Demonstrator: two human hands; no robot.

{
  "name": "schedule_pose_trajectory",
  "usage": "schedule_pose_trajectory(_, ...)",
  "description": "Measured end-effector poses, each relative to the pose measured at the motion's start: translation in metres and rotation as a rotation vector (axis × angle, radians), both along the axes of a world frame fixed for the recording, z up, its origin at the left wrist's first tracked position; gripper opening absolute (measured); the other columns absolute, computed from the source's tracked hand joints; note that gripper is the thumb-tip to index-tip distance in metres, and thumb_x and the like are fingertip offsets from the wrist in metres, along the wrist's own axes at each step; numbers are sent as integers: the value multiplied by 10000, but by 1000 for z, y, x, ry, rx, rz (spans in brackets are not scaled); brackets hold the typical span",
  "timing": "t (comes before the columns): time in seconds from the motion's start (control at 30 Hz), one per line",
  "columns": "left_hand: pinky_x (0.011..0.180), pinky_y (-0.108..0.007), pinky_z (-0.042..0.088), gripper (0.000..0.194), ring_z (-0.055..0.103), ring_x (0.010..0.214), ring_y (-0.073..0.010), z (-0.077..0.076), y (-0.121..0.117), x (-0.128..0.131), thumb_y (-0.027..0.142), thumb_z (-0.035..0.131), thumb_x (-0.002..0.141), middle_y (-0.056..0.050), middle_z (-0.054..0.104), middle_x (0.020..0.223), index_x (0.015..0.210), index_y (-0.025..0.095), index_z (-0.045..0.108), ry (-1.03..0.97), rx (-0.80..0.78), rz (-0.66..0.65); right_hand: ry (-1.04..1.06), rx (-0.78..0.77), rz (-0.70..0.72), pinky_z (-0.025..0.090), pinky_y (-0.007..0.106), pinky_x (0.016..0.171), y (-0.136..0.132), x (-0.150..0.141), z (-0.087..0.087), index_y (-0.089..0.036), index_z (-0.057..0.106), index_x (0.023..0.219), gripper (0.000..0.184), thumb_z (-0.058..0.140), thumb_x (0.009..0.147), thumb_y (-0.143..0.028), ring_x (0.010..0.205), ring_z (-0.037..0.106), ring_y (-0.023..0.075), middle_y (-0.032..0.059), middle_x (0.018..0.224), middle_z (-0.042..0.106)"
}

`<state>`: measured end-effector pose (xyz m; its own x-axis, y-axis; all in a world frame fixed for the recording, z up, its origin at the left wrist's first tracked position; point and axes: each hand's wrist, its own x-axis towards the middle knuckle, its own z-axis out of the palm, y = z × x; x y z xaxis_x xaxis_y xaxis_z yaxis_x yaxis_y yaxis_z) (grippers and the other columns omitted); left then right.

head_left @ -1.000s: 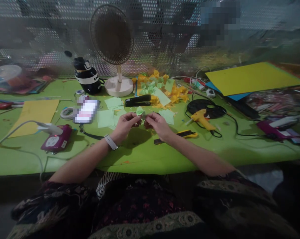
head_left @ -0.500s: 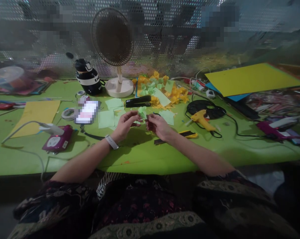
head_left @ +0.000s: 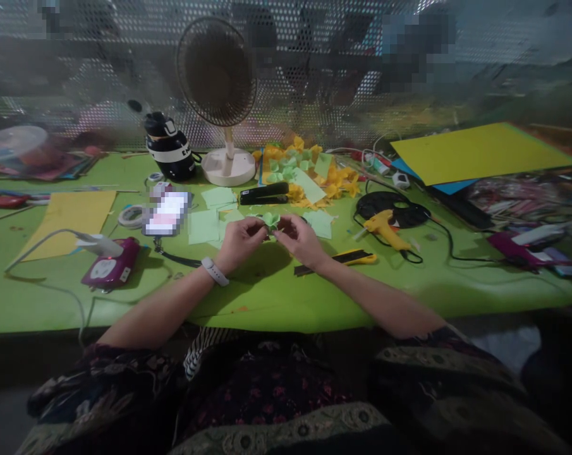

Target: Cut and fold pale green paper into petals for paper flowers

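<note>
Paper piece (head_left: 272, 221), light green and cupped like a small blossom, right between the two hands at the fingertips, over the middle of a bright green desk (head_left: 261, 297). Partly hidden by fingers. For containers: at the far left, a clear plastic tub (head_left: 30, 134) with something orange-pink inside, too blurred to name; at the back left, beside the fan (head_left: 218, 72), a black bottle (head_left: 172, 153) with a white band, contents out of sight. Left hand (head_left: 241, 243), with a pale wristband (head_left: 215, 271) at the wrist, curled inward, thumb and fingers pinching the paper piece from one side. Right hand (head_left: 305, 242) curled to face it, pinching from the other side. Just behind the hands, light green sheets (head_left: 203, 227) and a black stapler (head_left: 263, 193); behind those, a heap of yellow and green paper shapes (head_left: 335, 180). Close by the right wrist, a yellow-and-black cutter (head_left: 366, 257). Farther right, a yellow glue gun (head_left: 385, 227) just in front of a black reel (head_left: 368, 205). To the left, a lit phone (head_left: 167, 213) and a tape roll (head_left: 131, 217).
</note>
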<state>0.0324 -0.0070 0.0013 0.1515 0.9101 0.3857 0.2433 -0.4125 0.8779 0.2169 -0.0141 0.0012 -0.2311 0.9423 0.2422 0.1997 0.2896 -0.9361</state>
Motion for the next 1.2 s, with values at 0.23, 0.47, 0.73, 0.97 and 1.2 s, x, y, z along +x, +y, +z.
schedule_pose_trajectory(0.23,684,-289,565,151,709,701,-173,-4,7,-5,268,697,793,-58,764,786,888,159,739,41,-1,64,-128,223,-102,558,363,705,7,8,-4,-192,693,1015,202,581,941,-343,739,646,182,59,870,720)
schedule_pose_trajectory(0.47,657,-314,619,319,735,680,-180,4,5,1,439,765,802,-87,758,801,865,136,688,-242,-389,-157,-85,193,-109,552,373,754,4,7,5,-215,709,970,156,614,921,-330,762,632,188,56,883,708)
schedule_pose_trajectory(0.73,640,-296,587,172,695,593,-153,0,5,0,303,747,800,-35,727,731,882,160,695,-118,-237,-74,-43,71,-44,548,370,799,5,5,4,-192,687,1027,186,610,870,-256,843,664,194,74,967,730)
schedule_pose_trajectory(0.97,616,-259,465,35,592,558,-134,9,0,-4,160,665,776,1,662,619,773,183,691,180,14,3,-185,125,-140,464,319,699,8,8,2,-193,674,858,84,602,828,-225,697,589,166,20,765,675)
schedule_pose_trajectory(1.2,780,-298,565,332,692,984,-225,15,1,-9,298,684,824,-111,743,1106,1130,176,732,72,-32,-153,-204,131,-116,454,322,716,12,11,3,-212,679,839,70,612,818,-219,714,585,177,15,767,670)
